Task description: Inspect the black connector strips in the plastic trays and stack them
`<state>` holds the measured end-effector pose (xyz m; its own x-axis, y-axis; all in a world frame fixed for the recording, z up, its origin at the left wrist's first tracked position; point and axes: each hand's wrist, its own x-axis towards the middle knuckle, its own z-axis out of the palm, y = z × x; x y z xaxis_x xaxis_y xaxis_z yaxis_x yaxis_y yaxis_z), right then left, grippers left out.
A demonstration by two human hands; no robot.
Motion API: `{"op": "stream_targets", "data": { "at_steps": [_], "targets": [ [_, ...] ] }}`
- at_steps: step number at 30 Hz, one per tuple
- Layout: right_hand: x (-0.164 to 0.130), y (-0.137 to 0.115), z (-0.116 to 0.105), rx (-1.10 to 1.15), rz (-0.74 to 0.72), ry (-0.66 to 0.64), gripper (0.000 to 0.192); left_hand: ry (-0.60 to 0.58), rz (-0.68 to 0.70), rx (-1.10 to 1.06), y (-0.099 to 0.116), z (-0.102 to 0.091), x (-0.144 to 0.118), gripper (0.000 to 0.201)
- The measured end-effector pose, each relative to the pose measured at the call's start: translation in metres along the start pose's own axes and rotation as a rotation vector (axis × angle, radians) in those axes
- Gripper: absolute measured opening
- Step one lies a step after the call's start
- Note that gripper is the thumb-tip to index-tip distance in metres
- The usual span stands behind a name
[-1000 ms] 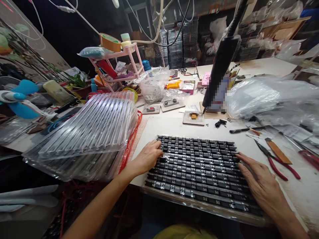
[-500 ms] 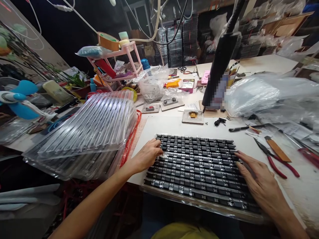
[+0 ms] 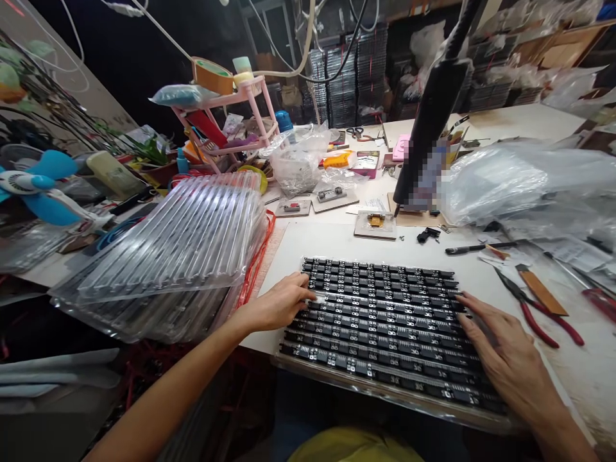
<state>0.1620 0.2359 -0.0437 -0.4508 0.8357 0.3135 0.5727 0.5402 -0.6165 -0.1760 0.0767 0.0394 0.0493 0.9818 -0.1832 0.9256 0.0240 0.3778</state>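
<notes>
Your left forearm (image 3: 183, 378) now lies farther left, left hand (image 3: 282, 300) narrowed, its hold unclear, right hand (image 3: 503, 356) spread, both at opposite edges of the tray (image 3: 346, 380).

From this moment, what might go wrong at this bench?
The tray of black parts appears to overhang the near edge of the table, so pressing there might tip it. The red-handled pliers lie just beyond the right hand, which might knock them swinging outward. The top clear tray sits askew on its stack and might slide.
</notes>
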Motion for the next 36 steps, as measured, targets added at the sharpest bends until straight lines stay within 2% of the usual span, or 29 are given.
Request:
{"op": "stream_targets", "data": {
  "at_steps": [9,12,17,25,30,33,36],
  "targets": [
    [0.000,0.002,0.000,0.003,0.009,-0.005,0.043,0.058,-0.054,-0.022,0.000,0.001,0.007,0.015],
    [0.000,0.003,0.000,0.005,0.000,-0.002,0.044,0.046,-0.062,-0.018,-0.002,-0.001,0.007,0.015],
    [0.000,0.003,0.001,0.003,-0.013,-0.001,0.044,0.007,-0.049,-0.021,-0.004,-0.004,0.006,0.028],
    [-0.001,0.001,-0.002,0.001,0.030,-0.018,0.046,-0.014,-0.055,-0.049,-0.010,-0.003,0.017,0.014],
    [-0.001,0.001,-0.001,-0.001,0.041,-0.012,0.047,-0.039,-0.060,-0.092,-0.013,-0.003,0.021,0.011],
    [0.000,0.002,0.000,0.003,0.056,-0.011,0.045,-0.016,-0.074,-0.121,-0.011,-0.003,0.019,0.010],
    [0.000,0.004,0.000,0.011,0.043,-0.011,0.044,0.066,-0.110,-0.162,-0.009,-0.004,0.016,0.010]
  ]
}}
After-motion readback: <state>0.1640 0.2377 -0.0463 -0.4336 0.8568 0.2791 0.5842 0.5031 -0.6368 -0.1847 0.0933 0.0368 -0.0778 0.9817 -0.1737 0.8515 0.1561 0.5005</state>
